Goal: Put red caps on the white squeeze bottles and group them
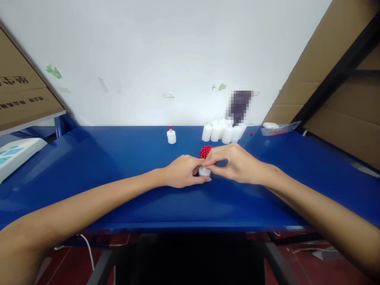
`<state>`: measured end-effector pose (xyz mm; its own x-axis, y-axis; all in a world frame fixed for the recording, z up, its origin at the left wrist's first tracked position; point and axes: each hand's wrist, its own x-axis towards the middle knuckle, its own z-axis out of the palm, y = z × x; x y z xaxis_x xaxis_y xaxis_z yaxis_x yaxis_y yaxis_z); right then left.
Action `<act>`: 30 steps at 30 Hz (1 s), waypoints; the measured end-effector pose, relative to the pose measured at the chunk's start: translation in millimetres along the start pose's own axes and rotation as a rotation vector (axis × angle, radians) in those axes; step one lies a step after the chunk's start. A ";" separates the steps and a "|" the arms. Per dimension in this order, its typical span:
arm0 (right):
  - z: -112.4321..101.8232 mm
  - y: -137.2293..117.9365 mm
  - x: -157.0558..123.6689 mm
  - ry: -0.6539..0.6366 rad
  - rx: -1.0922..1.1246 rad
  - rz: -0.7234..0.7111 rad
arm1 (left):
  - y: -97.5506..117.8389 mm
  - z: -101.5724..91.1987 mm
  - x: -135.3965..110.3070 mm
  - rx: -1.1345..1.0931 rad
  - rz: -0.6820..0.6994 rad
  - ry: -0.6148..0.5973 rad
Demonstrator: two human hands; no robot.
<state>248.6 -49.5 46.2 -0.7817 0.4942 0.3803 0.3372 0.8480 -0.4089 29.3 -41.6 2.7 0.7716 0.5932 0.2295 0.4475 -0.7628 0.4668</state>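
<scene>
Tabletop [133, 146]: blue, running under all your work, with the wall [148, 59] along its far edge and a white device [29, 147] at far left.
Hands: your left hand [181, 171] is clamped round a bottle [204, 173], thumb on the near side; your right hand [236, 162] has its thumb and fingertips drawn close together at the bottle's top. I cannot tell whether they grip anything there.
Held bottle: low in front of you, between your hands, right of your left palm and left of your right one. Your left hand is the nearer, wrapped about the body, while your right comes in from above. The long axis looks upright, though your fingers hide much of it.
Bottle group [222, 132]: white, standing close together near the wall, beyond your right hand; their opaque sides hide any contents.
Clear bag [285, 130]: to the right of that group, with a white piece [270, 125] at its left end; inside or on top, I cannot tell.
Lone bottle [171, 137]: upright beyond your left hand, well apart from the group, its narrow neck topped in red.
Red pieces [205, 151]: bunched just beyond the held bottle, partly hidden by your right hand.
Stray red piece [252, 134]: alone between bottle group and bag.
</scene>
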 end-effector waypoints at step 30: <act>-3.4 -1.4 -17.2 0.383 -0.020 0.056 | 2.0 0.7 -0.9 -0.265 0.027 0.214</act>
<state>263.4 -58.5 43.1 -0.5103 0.5723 0.6420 0.3869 0.8194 -0.4229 29.8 -43.9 2.8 0.6564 0.6359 0.4059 0.2735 -0.7020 0.6576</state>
